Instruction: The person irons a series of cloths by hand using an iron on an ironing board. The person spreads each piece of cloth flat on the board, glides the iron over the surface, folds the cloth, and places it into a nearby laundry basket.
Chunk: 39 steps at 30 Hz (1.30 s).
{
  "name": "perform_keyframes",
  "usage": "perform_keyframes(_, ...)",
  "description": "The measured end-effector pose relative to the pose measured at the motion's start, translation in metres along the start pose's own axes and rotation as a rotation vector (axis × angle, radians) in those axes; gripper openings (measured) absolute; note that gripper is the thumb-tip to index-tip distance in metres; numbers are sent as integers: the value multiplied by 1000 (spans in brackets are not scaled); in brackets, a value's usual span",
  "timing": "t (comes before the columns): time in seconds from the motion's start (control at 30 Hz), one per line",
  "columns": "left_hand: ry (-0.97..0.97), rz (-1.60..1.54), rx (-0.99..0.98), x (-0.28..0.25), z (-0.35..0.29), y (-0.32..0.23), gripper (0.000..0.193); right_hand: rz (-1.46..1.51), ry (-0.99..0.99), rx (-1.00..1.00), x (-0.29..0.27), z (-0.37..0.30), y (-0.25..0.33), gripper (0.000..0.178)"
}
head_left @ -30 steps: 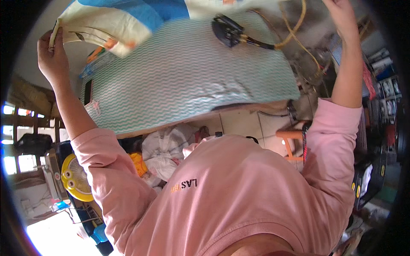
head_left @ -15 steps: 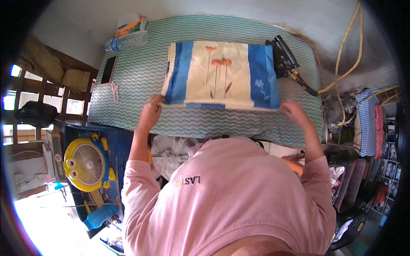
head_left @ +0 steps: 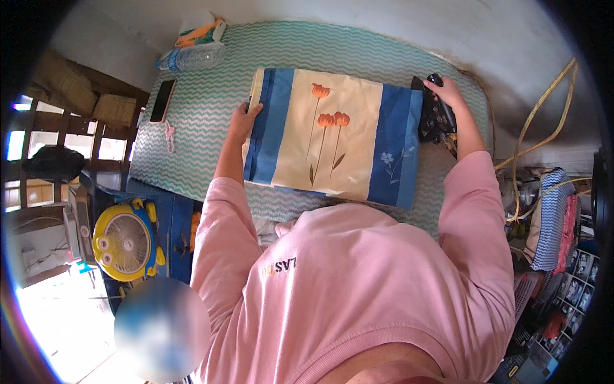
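A folded cloth (head_left: 332, 128), cream with blue side bands and orange flowers, lies slightly turned on the table. At its left edge is my left hand (head_left: 242, 121), the thumb over the border and the fingers closed against it; a small dark bit shows by the fingertips, too small to name. Beyond the cloth's right edge, my right hand (head_left: 449, 93) wraps round the tubular handle of a black iron (head_left: 435, 121). The iron's body is partly hidden by my hand and forearm.
A wavy-striped green and white cover (head_left: 185, 121) spreads over the table. At the far left are a phone (head_left: 162, 101), a clear plastic bottle (head_left: 192, 57) and a tissue pack (head_left: 201, 33). Yellow hose (head_left: 540, 128) loops at right. A yellow fan (head_left: 125, 242) stands lower left.
My right hand has moved from the cloth's near right corner to the iron's handle. My left hand has slid farther up the left edge. The cloth has turned slightly and come nearer.
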<state>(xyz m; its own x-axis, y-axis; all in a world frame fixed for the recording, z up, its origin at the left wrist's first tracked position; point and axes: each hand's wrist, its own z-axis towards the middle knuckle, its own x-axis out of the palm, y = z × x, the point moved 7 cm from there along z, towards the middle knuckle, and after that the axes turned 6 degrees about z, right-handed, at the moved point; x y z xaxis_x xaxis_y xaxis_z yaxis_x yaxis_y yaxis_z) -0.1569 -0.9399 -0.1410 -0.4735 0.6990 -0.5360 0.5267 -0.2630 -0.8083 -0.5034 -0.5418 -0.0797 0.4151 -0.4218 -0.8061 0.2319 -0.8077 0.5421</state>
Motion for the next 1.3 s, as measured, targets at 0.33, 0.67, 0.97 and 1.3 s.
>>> perform_keyframes(0.33,-304,512,236,-21,40,-14,31,557,-189,-44,-39,-78,30,32)
perform_keyframes(0.67,-250,479,139,-7,106,-28,39,-29,308,-342,63,-160,149,49)
perform_keyframes(0.97,-353,295,437,-13,96,-45,26,56,238,-831,169,-91,262,51)
perform_keyframes(1.3,-195,208,158,-23,83,-7,26,204,367,-265,175,10,231,50)
